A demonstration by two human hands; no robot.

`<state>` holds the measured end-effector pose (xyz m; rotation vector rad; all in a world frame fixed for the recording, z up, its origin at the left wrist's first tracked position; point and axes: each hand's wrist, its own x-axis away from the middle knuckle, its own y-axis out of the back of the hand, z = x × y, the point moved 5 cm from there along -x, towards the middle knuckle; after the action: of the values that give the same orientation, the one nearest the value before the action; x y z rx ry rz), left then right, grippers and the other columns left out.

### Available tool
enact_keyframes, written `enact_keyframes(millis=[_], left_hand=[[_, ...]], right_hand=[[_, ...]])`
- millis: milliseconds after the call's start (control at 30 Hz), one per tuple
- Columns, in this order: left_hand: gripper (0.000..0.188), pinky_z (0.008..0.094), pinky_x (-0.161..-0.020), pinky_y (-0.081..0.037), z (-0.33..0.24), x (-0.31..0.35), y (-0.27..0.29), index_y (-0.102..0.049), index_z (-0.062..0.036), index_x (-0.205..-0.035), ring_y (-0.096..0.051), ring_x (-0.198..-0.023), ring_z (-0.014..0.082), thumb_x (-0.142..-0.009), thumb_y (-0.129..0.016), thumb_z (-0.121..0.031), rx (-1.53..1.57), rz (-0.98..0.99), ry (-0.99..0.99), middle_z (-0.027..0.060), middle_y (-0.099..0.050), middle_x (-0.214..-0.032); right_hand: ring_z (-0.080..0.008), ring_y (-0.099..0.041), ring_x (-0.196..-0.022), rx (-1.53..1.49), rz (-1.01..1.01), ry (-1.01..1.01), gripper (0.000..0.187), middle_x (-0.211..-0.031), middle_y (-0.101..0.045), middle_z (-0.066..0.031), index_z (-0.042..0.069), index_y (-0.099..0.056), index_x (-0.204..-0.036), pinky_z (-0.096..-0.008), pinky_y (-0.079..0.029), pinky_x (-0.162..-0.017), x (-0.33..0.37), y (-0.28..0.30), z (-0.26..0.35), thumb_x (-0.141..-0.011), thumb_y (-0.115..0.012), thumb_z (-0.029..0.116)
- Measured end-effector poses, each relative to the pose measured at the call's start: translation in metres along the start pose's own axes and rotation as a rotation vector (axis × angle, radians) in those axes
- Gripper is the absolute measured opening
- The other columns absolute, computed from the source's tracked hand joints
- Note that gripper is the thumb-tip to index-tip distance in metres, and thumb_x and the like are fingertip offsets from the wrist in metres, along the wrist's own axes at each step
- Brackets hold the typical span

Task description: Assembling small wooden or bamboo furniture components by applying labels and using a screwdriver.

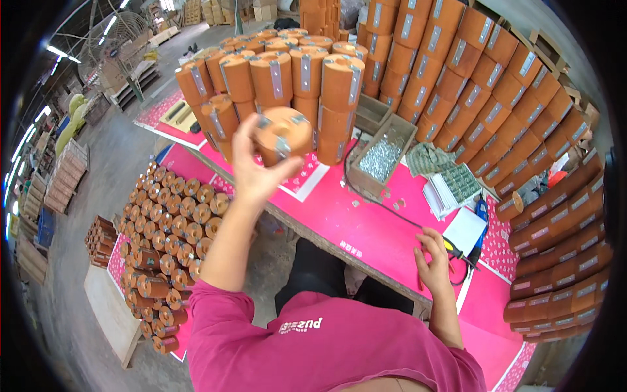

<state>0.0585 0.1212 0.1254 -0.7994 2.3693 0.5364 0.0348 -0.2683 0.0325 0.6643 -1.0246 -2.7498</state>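
My left hand [251, 166] is raised over the table's left part, its thumb and fingers gripping a short wooden cylinder [285, 130] with a hole in its top and small metal plates on it. Stacks of similar brown cylinders [272, 75] stand just behind it. My right hand [432, 258] is low at the right of the pink table [356, 222], fingers apart, and nothing shows in them. Close beside it lies a black and yellow pen-like tool [452, 248] with a dark cable. A red-handled tool [420, 281] is partly hidden by that hand.
A wooden box [400, 134] of small metal screws stands mid-table, near a green cloth [429, 160] and a green compartment tray [460, 184]. A blue tool [482, 212] lies by a white box [465, 228]. Tall cylinder stacks [486, 78] wall the right; more cylinders [173, 228] lie lower left.
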Motion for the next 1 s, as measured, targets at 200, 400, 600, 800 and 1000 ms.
enact_keyframes(millis=[200, 400, 600, 800, 1000], left_hand=[[0.106, 0.0393, -0.096, -0.044, 0.002, 0.129, -0.088, -0.027, -0.0068, -0.139, -0.043, -0.122, 0.0234, -0.053, -0.089, -0.011, 0.255, 0.415, 0.098, 0.0097, -0.036, -0.135], [0.09, 0.0364, -0.087, -0.047, 0.004, 0.192, -0.131, -0.04, -0.0065, -0.128, -0.048, -0.114, 0.0277, -0.053, -0.088, -0.013, 0.201, 0.492, -0.054, 0.0147, -0.041, -0.126], [0.082, 0.0399, -0.09, -0.045, -0.014, 0.2, -0.13, -0.045, -0.0085, -0.125, -0.046, -0.116, 0.0347, -0.055, -0.087, -0.016, 0.102, 0.418, -0.088, 0.0214, -0.041, -0.127], [0.054, 0.0447, -0.093, -0.043, -0.03, 0.189, -0.119, -0.061, -0.0067, -0.108, -0.047, -0.118, 0.0376, -0.06, -0.083, -0.019, 0.038, 0.493, -0.254, 0.02, -0.045, -0.128], [0.04, 0.0448, -0.092, -0.044, -0.03, 0.18, -0.118, -0.067, -0.0046, -0.096, -0.052, -0.112, 0.0372, -0.062, -0.081, -0.019, 0.067, 0.515, -0.293, 0.0135, -0.058, -0.116]], right_hand=[[-0.0312, -0.055, -0.106, -0.074, 0.052, 0.119, 0.036, -0.117, -0.053, -0.0177, 0.001, -0.057, -0.113, -0.0354, -0.047, -0.085, -0.019, -0.021, 0.029, -0.078, -0.062, -0.002], [-0.0268, -0.058, -0.1, -0.176, 0.066, -0.017, 0.044, -0.116, -0.052, -0.0166, 0.001, -0.051, -0.122, -0.0336, -0.05, -0.08, -0.005, -0.035, 0.015, -0.08, -0.061, -0.001], [-0.026, -0.059, -0.1, -0.187, 0.083, -0.059, 0.05, -0.119, -0.051, -0.0174, 0.0, -0.045, -0.128, -0.0342, -0.05, -0.081, 0.007, -0.043, 0.002, -0.08, -0.058, -0.003], [-0.0271, -0.058, -0.102, -0.237, 0.092, -0.072, 0.051, -0.119, -0.051, -0.0182, 0.0, -0.045, -0.129, -0.0337, -0.049, -0.082, 0.006, -0.046, 0.001, -0.08, -0.057, -0.005], [-0.0283, -0.056, -0.105, -0.19, 0.092, -0.013, 0.051, -0.12, -0.05, -0.0186, 0.0, -0.045, -0.129, -0.0337, -0.049, -0.082, 0.001, -0.047, 0.007, -0.079, -0.056, -0.007]])
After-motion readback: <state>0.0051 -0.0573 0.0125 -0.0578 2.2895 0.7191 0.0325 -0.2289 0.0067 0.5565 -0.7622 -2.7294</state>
